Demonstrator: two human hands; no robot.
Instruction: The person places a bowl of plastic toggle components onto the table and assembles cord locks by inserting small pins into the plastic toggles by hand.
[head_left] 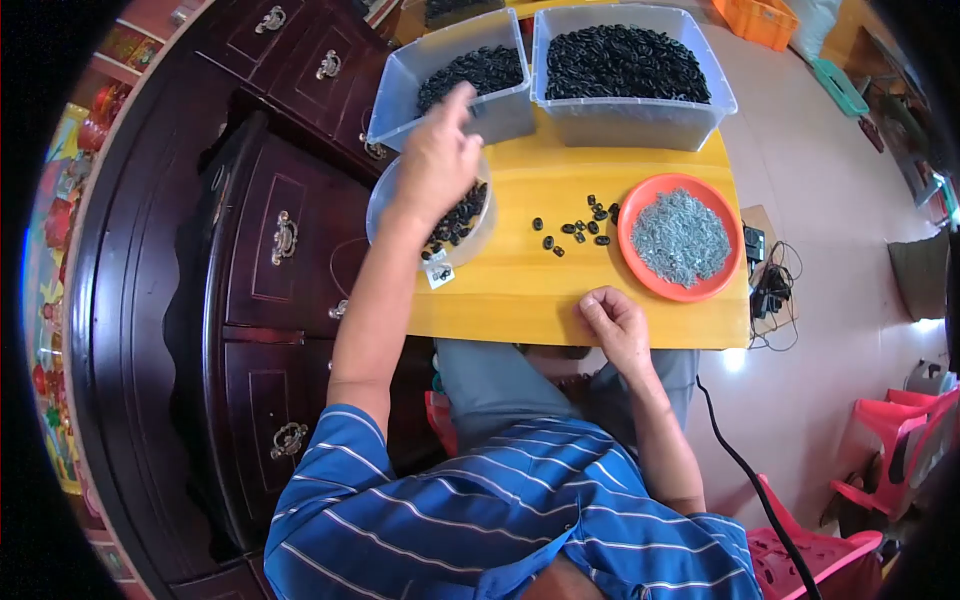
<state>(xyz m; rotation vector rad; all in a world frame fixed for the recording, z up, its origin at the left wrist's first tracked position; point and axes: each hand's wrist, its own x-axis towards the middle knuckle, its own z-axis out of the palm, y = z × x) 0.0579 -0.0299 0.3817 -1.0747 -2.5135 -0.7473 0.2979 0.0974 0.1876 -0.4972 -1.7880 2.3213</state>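
My left hand (432, 170) is raised over a round clear tub (489, 222) and reaches toward the left bin, slightly blurred. Its fingers are stretched out and apart, with nothing visible in them. Small black parts (458, 222) lie in the tub, partly hidden by my wrist. At the table's near edge, my right hand (616, 325) is closed, thumb against the curled fingers; whatever it may hold is hidden. Beyond it several small black oval pieces (579, 227) are scattered on the yellow table (510, 305). An orange-red plate (627, 255) holds a heap of small silvery metal pieces (683, 237).
Two translucent bins, the left (392, 100) and the right (630, 122), stand at the table's far side, filled with black pieces. Dark wooden drawers (290, 240) flank the table's left. Cables (775, 290) lie at its right, and pink chairs (890, 430) stand farther right.
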